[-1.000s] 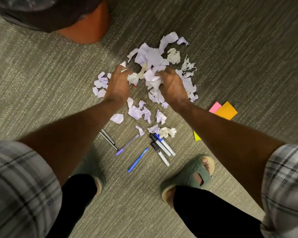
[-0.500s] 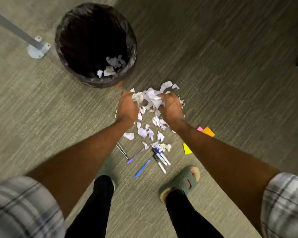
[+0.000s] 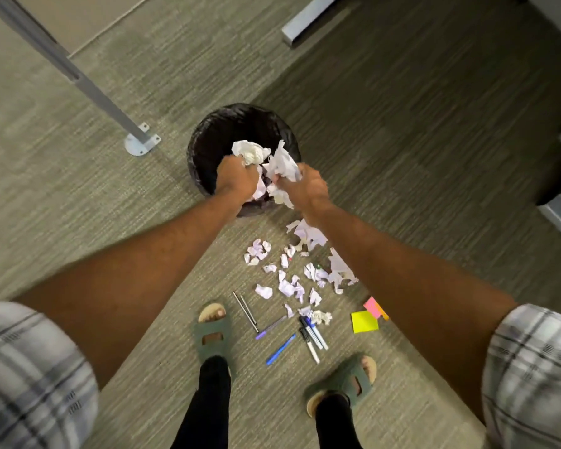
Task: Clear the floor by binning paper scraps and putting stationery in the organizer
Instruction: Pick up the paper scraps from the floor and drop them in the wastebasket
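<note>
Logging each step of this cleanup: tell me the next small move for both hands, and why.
Probably open both hands: the left hand and right hand each grip crumpled paper scraps over the black-lined bin, so the paper should fall inside.

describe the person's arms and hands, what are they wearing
Short plaid sleeves, grey and white with darker lines: left sleeve, right sleeve. Forearms bare below them. No glove, watch or bracelet shows on the left hand or right hand.
</note>
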A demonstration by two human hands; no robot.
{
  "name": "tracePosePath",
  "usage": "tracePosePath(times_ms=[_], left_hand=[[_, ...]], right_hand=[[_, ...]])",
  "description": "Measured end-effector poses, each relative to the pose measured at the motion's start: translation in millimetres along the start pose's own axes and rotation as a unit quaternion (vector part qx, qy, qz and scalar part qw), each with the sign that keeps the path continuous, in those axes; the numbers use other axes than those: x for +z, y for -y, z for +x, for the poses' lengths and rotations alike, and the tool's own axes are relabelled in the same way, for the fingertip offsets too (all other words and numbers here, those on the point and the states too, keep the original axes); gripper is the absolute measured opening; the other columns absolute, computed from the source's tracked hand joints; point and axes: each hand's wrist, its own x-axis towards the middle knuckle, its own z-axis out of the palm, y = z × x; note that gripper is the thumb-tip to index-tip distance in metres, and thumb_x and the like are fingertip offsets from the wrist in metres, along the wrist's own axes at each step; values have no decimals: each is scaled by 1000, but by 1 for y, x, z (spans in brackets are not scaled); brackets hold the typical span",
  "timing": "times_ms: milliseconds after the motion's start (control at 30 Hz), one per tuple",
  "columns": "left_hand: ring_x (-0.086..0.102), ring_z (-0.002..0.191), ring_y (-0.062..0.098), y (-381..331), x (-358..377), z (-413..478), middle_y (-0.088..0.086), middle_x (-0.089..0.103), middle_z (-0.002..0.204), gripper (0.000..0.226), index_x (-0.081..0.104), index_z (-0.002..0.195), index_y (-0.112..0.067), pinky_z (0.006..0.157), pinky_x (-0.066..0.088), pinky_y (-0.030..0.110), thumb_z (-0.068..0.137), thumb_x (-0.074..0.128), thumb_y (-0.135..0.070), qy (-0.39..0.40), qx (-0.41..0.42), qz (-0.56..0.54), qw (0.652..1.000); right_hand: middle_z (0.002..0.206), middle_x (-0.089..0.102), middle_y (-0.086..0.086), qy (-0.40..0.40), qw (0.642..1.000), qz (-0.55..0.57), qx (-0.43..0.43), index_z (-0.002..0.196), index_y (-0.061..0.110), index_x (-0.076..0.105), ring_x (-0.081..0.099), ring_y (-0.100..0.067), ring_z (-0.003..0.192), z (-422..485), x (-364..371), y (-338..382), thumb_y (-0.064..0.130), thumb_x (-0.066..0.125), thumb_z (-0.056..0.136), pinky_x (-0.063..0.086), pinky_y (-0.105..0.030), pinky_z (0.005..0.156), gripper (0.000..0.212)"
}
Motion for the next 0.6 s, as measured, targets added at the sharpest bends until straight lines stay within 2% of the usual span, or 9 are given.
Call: tracePosePath(times_ms=[100, 200, 267, 333, 400, 467, 533, 600], left_hand=[[66, 105, 33, -7, -22, 15, 18, 70, 113, 36, 67, 115, 0, 88, 55, 41, 91, 60, -25, 24, -20, -52, 998], [69, 100, 32, -7, -33, 27, 15, 71, 111, 41, 67, 114, -5, 86, 59, 46, 82, 64, -33, 61, -39, -104, 992], [69, 99, 27, -7, -34, 32, 9, 69, 113, 35, 64, 115, -12, 81, 61, 47, 85, 66, -30, 86, -55, -145, 984], [65, 101, 23, -8, -34, 37, 3, 64, 117, 28, 60, 116, -20, 80, 62, 44, 89, 66, -27, 97, -70, -179, 977], [63, 105, 21, -4, -32, 42, 0, 61, 122, 29, 58, 116, -20, 77, 62, 40, 89, 65, -27, 102, -82, -195, 972], [64, 106, 21, 5, -30, 44, 1, 62, 127, 44, 57, 130, -23, 73, 61, 36, 87, 64, -26, 107, -92, -200, 970], [63, 105, 21, 15, -26, 42, 4, 59, 133, 65, 47, 144, -25, 83, 60, 39, 81, 65, -24, 98, -105, -203, 969], [62, 91, 17, 24, -21, 38, 8, 57, 134, 75, 36, 151, -22, 90, 58, 40, 82, 63, -20, 86, -120, -215, 965]], right_hand=[[115, 69, -11, 36, 998, 40, 33, 117, 13, 63, 66, -29, 106, 19, 13, 16, 48, 76, 76, 56, -49, 92, 55], [123, 66, -19, 83, 986, 126, 72, 122, 7, 60, 66, -29, 98, 27, 22, 33, 43, 73, 83, 57, -43, 86, 54], [129, 60, -16, 94, 974, 185, 89, 130, 6, 55, 63, -27, 97, 25, 23, 46, 32, 68, 93, 61, -40, 80, 47], [127, 53, -9, 97, 967, 212, 100, 133, 7, 52, 60, -24, 94, 27, 24, 52, 30, 62, 97, 61, -39, 83, 45], [122, 46, -3, 93, 961, 235, 111, 136, 10, 50, 55, -21, 89, 29, 25, 51, 28, 55, 101, 59, -39, 87, 40], [124, 44, -5, 83, 958, 248, 121, 139, 11, 47, 54, -23, 99, 26, 27, 44, 25, 47, 104, 58, -40, 89, 37], [126, 48, -10, 80, 956, 256, 123, 139, 11, 46, 54, -22, 96, 19, 27, 33, 20, 43, 105, 57, -41, 88, 36], [123, 50, -8, 81, 955, 255, 127, 138, 11, 47, 55, -21, 95, 12, 27, 22, 21, 39, 106, 58, -38, 75, 35]])
